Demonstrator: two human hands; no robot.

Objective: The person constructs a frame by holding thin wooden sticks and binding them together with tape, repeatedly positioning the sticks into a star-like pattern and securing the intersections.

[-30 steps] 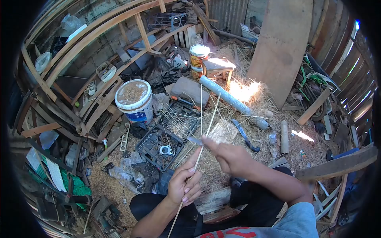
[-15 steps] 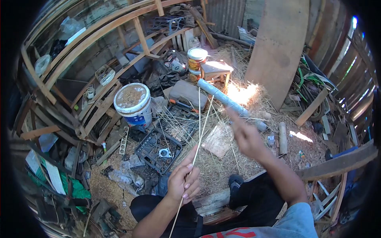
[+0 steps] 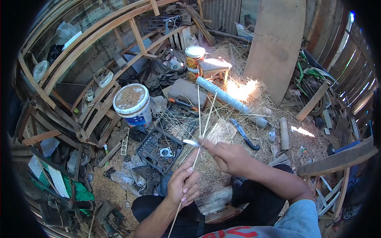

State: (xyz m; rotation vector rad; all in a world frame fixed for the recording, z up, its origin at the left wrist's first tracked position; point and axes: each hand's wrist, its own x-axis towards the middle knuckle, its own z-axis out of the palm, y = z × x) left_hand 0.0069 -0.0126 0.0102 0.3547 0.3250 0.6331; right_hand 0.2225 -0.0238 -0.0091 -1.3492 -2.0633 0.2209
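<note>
Left hand [image 3: 183, 185]: grip closed round a thin pale stick [image 3: 197, 157], in front of the person's knees. Right hand [image 3: 227, 156]: grip closed on a knife [image 3: 191, 142], handle hidden in the fist. Blade lies across the stick just beyond the left fingertips; glare on the metal, so contact cannot be told.

Stick, long axis: runs from the bottom edge of the view up through the left fist, leaning slightly right, far end pointing forward towards a blue-grey pipe [image 3: 224, 97] on the floor. Two pale lengths spread in a narrow V beyond the blade; cannot tell whether both belong to the stick.

Containers: white bucket [image 3: 137, 119], upright, left of the pipe; brown matter covers its top, lid or contents unclear. Two yellow-and-red tubs [image 3: 195, 57], stacked, the upper with a pale top; contents hidden. Black tool case [image 3: 150, 155], lying open near the left hand, a square metal plate [image 3: 165, 152] inside. Grey case [image 3: 186, 94] beside the pipe, closed.
</note>
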